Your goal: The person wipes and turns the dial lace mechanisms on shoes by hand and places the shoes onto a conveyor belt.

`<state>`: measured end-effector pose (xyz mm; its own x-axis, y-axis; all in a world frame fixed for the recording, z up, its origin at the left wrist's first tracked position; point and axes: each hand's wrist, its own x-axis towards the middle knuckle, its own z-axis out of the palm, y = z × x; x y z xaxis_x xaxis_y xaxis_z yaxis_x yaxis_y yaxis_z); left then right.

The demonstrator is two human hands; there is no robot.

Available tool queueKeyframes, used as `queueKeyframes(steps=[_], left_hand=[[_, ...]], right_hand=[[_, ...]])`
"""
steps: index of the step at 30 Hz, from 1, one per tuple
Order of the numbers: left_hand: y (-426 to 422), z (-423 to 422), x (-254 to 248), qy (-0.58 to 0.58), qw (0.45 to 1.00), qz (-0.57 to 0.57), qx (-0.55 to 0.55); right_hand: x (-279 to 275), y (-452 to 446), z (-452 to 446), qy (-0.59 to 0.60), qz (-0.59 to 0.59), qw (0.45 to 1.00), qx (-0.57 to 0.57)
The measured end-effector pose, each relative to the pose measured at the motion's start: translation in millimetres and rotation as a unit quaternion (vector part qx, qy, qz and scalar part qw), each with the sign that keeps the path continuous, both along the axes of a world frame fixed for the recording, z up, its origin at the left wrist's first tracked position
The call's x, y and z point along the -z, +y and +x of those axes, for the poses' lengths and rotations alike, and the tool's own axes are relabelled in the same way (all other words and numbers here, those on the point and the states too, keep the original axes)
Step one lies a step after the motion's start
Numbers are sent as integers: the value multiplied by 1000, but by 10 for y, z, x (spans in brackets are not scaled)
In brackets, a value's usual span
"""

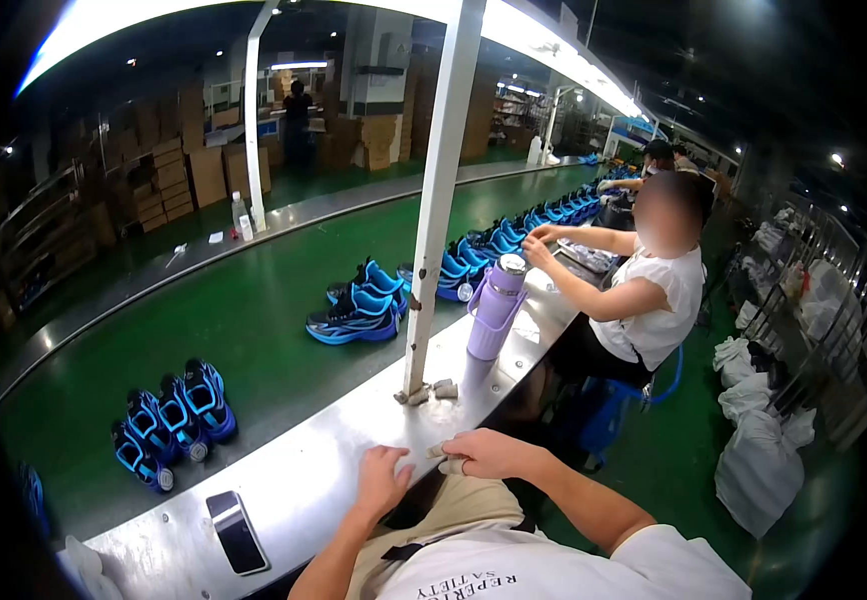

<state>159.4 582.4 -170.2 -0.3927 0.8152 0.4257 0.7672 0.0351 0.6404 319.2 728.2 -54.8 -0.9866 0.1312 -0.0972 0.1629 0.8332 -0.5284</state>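
Metal ledge (304, 488) beneath the half-curled left hand (382, 482); right hand (494, 455) (pale fingertip caps (452, 467)) loosely unclenched at its near edge, phone (237, 532) well apart

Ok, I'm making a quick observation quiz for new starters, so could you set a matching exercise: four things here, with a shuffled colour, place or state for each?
Things:
1. Phone
2. Bottle
3. Belt
4. Right hand

Descriptions:
A. Green, with shoes standing on it
B. Pale covers on some fingers
C. Lying flat, screen dark
D. Purple, standing upright

Pairs: 1-C, 2-D, 3-A, 4-B
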Motion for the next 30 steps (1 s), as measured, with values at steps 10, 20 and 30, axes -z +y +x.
queueKeyframes(steps=[10,20,30], left_hand=[[-322,32,352,-5,984,7,-179],[-653,346,809,35,957,-64,-282],[-626,408,863,133,950,-60,-275]], right_hand=[[61,82,62,33,-51,998,-30],[287,316,348,44,-65,996,-44],[421,337,407,121,-95,984,-86]])
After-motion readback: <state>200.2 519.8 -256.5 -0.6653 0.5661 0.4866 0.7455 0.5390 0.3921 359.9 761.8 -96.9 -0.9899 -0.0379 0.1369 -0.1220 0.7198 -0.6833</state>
